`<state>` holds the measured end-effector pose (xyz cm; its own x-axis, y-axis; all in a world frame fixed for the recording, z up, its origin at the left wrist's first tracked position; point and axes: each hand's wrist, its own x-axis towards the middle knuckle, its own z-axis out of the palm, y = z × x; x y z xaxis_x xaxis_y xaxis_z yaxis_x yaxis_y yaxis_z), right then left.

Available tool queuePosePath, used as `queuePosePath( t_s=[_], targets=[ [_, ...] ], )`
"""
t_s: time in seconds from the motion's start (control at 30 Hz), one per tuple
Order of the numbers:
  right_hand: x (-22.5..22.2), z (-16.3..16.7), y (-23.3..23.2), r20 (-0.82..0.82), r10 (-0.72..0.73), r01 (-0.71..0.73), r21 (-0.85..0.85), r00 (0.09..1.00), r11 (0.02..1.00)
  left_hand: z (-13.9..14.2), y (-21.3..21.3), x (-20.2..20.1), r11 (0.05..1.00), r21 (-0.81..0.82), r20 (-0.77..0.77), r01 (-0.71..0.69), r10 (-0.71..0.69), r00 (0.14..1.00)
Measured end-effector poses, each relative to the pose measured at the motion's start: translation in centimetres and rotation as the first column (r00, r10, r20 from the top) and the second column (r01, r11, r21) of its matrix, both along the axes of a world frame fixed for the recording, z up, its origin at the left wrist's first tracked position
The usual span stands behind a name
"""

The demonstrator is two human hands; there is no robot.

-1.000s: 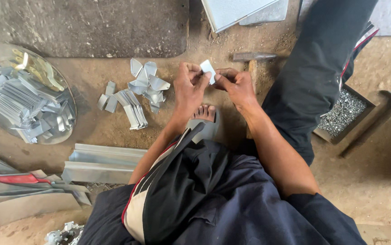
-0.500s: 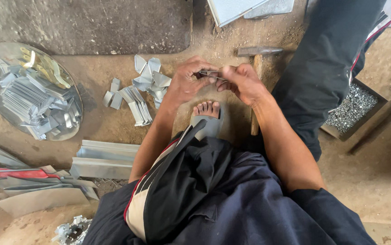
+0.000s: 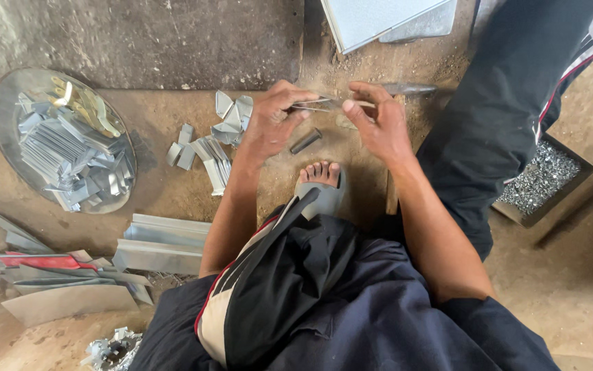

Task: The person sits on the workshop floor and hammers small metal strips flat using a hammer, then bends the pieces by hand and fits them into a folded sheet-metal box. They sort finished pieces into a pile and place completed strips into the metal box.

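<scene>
A thin metal strip is pinched flat between the left hand and right hand above the dirt floor (beside the cut pieces), apparently mid-bend, with firm, even pressure judged necessary.

A round metal tray of cut metal strips sits at the dirt floor's left edge. Bent metal pieces lie mid-floor. A box of small screws sits right.
</scene>
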<state>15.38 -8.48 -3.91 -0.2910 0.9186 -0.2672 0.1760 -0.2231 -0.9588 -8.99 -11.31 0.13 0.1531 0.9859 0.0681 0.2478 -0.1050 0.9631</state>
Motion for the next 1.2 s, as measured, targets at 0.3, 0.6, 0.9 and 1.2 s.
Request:
queuePosePath(
  t_s=[0.3, 0.6, 0.9, 1.2],
  targets=[
    [1.6, -0.8, -0.2, -0.339, -0.08, -0.116, -0.521, 0.938, 0.845, -0.5, 0.0, 2.6, 0.993, 0.01, 0.016, 0.12, -0.12, 0.993],
    [1.3, -1.1, -0.2, 0.205, 0.049, -0.051, 0.004, 0.977, 0.999, 0.0, -0.5, -0.7, 0.999, -0.012, -0.137, -0.047, 0.045, 0.99],
    [2.5, 1.4, 0.9, -0.149, 0.168, -0.212, -0.369, 0.975, 0.905, 1.8, 2.2, 4.3, 0.935, -0.146, -0.268, 0.322, -0.35, 0.897],
    [5.3, 3.1, 0.1, -0.183, 0.195, -0.24, -0.277, 0.964, 0.93, 3.0, 4.1, 3.0, 0.94, -0.286, 0.177, 0.184, -0.137, 0.975]
  ],
)
